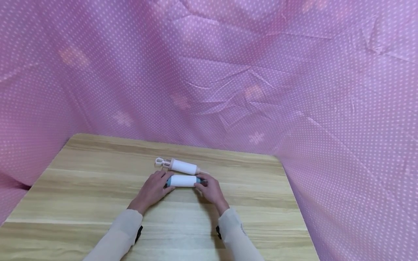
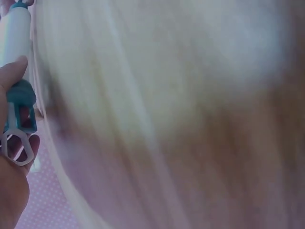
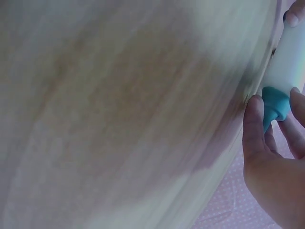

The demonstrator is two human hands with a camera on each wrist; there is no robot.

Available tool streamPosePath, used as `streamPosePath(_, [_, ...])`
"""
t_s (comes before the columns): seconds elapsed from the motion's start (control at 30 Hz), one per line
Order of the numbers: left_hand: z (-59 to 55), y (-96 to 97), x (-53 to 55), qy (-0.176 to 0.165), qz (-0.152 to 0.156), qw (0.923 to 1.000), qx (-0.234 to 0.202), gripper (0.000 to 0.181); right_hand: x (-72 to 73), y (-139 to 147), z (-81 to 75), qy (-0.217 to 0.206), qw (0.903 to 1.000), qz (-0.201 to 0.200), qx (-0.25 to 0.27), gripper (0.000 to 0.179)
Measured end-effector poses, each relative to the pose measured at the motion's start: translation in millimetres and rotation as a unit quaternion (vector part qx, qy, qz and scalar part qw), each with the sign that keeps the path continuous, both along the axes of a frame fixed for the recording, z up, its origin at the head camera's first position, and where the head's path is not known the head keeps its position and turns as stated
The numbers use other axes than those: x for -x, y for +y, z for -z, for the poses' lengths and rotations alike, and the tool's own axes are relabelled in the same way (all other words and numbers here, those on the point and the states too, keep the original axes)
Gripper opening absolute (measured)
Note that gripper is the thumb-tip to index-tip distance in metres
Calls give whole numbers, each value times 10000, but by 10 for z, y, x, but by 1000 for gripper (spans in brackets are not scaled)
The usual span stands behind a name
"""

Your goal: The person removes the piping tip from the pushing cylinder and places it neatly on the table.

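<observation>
A large white syringe [image 1: 183, 180] with teal ends lies sideways between both hands, close over the wooden table; I cannot tell whether it touches the wood. My left hand [image 1: 154, 189] grips its teal plunger end, the thumb against the white barrel [image 2: 15, 40]. In the left wrist view, a pale ring handle [image 2: 18, 147] sticks out beside the palm. Around the teal tip [image 3: 275, 102] at the other end, my right hand [image 1: 211, 189] closes with thumb and fingers. Just behind lies a second syringe [image 1: 184, 167], white with pinkish-beige ends and a white ring handle.
A light wood-grain table [image 1: 98, 203] spreads under the arms. Pink polka-dotted cloth [image 1: 209, 72] hangs behind it and along both sides. The table's far edge runs a short way beyond the second syringe.
</observation>
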State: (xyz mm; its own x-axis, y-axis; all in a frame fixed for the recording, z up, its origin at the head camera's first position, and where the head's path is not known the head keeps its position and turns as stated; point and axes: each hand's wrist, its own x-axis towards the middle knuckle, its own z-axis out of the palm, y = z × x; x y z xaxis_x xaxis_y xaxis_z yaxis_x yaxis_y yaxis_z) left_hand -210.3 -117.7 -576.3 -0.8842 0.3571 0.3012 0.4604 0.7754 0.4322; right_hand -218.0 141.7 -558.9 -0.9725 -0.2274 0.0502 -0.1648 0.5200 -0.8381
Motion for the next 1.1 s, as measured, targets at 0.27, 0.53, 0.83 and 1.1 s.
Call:
streamPosePath(0.27, [-131,-2,-43,161,76,9996,-200,52,-29,68,-88,-499,9955,35,808,37])
streamPosePath(0.53, [-255,-31,-117,433,32,9988,-241,57,-69,171,-199,-752,9834,-318,1618,33])
streamPosePath(0.83, [-517,-60,-195,397,214,9982,-399,58,-80,217,-343,-795,9759,-468,1977,28])
streamPosePath(1.1, [-684,-99,-198,248,631,9910,-1156,54,-115,293,-459,-776,9729,-717,2055,27])
